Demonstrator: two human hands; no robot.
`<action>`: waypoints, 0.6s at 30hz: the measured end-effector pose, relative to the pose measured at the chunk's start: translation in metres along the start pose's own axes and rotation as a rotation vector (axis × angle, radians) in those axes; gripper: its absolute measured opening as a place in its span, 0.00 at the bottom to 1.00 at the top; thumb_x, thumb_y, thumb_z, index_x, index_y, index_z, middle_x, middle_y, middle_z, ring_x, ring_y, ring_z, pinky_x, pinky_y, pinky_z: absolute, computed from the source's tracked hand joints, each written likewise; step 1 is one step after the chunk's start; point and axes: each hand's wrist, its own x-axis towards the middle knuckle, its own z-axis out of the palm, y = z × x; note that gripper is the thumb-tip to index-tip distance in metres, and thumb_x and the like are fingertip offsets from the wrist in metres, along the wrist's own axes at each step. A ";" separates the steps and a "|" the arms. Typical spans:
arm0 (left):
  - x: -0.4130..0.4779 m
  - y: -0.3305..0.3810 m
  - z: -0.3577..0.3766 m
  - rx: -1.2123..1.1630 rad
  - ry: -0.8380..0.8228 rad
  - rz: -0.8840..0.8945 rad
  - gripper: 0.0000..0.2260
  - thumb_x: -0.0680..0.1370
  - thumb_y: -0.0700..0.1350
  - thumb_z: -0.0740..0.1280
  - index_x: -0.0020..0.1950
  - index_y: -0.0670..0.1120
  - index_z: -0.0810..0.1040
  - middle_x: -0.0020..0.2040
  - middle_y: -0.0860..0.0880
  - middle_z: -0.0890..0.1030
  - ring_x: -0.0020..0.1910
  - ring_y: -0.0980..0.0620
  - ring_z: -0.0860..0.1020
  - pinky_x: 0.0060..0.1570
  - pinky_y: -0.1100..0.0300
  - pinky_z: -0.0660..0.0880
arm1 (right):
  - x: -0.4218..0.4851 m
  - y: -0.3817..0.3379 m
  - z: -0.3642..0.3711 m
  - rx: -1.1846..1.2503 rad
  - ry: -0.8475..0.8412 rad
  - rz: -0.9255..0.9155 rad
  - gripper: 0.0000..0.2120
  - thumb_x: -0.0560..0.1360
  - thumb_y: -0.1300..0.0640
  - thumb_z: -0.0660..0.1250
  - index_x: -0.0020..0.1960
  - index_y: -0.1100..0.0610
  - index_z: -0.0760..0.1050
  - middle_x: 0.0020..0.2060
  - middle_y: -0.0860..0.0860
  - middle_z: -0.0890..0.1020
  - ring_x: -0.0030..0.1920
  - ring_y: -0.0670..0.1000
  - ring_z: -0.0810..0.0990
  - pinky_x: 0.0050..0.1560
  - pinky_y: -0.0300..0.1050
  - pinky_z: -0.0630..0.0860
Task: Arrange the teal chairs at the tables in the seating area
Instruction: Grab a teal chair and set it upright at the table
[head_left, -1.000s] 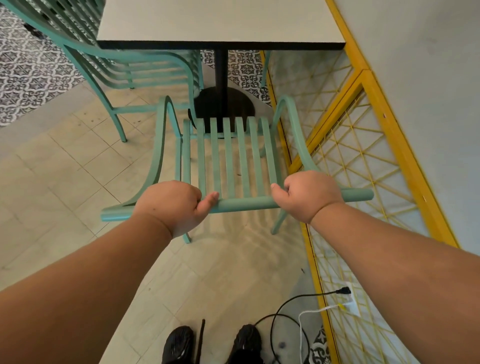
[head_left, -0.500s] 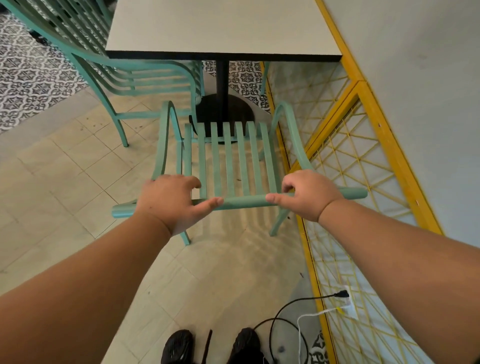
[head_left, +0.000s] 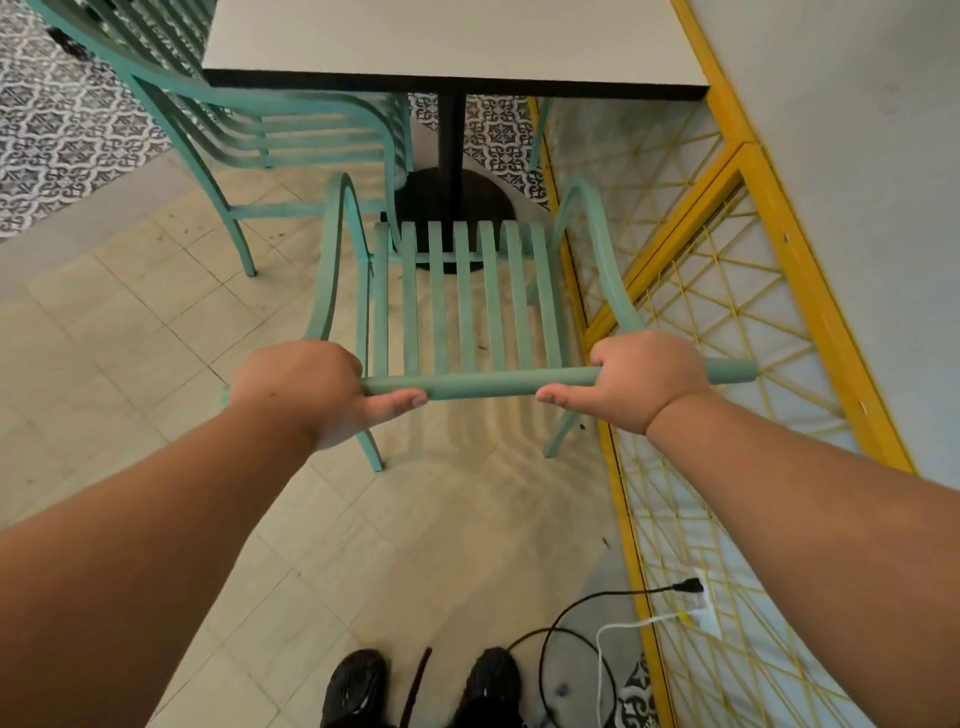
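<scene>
single head cam, looks forward and steeply down; chair (head_left: 467, 312) near center, bench (head_left: 441, 41) at far top edge, own shoes (head_left: 358, 686) at bottom.

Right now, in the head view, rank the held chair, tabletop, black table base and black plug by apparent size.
1. held chair, nearest the camera.
2. tabletop, cropped by the frame, so unsure.
3. black table base.
4. black plug.
</scene>
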 end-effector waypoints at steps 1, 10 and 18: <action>0.004 0.000 -0.002 0.006 0.002 0.008 0.47 0.57 0.89 0.39 0.34 0.51 0.79 0.31 0.52 0.80 0.32 0.52 0.81 0.31 0.55 0.82 | 0.004 0.001 0.000 -0.002 0.001 0.001 0.49 0.53 0.11 0.35 0.34 0.50 0.74 0.28 0.47 0.77 0.29 0.49 0.78 0.30 0.45 0.77; 0.044 0.005 -0.029 0.011 0.038 0.027 0.46 0.60 0.87 0.40 0.35 0.51 0.79 0.30 0.51 0.78 0.31 0.52 0.79 0.28 0.57 0.77 | 0.044 0.017 -0.014 -0.026 0.036 0.006 0.47 0.55 0.12 0.37 0.34 0.50 0.74 0.27 0.47 0.75 0.28 0.49 0.77 0.27 0.41 0.71; 0.077 0.007 -0.041 0.026 0.065 0.036 0.45 0.61 0.87 0.41 0.34 0.50 0.79 0.28 0.52 0.75 0.28 0.53 0.74 0.25 0.59 0.72 | 0.074 0.030 -0.021 -0.033 0.038 0.000 0.48 0.55 0.13 0.35 0.35 0.50 0.74 0.28 0.47 0.76 0.29 0.49 0.77 0.28 0.42 0.71</action>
